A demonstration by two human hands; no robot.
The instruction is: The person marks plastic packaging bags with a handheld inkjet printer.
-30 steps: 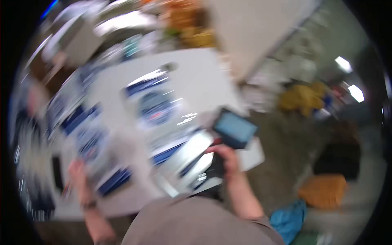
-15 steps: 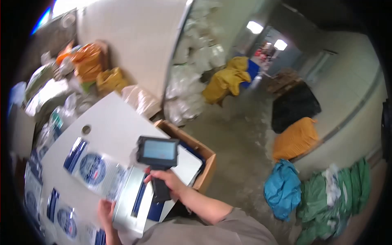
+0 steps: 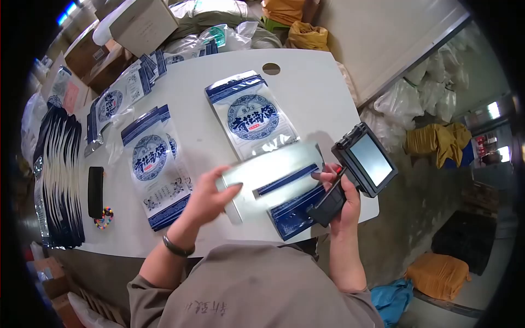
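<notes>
My right hand (image 3: 343, 206) is closed round the black handle of a handheld inkjet printer (image 3: 372, 164), whose lit screen faces up. Its fingertips reach the right end of a silvery metal guide plate (image 3: 246, 174) with a long slot. At the plate's left end, my left hand (image 3: 210, 194) grips the edge, thumb on top. The plate lies over a stack of blue-and-white printed plastic bags (image 3: 252, 116), and a dark blue bag strip shows through the slot. To the left lies another stack of the bags (image 3: 149, 158).
A white table (image 3: 202, 131) carries several more bags (image 3: 117, 101), a black case (image 3: 95, 191), a beaded bracelet (image 3: 104, 218) and a fanned bundle of bags (image 3: 59, 175). Cartons (image 3: 143, 27) and sacks stand behind it. Orange sacks (image 3: 437, 275) sit on the floor at right.
My view has swung left and down onto the table. My left hand, low beside the plate before, now grips its left end. The printer stays in my right hand.
</notes>
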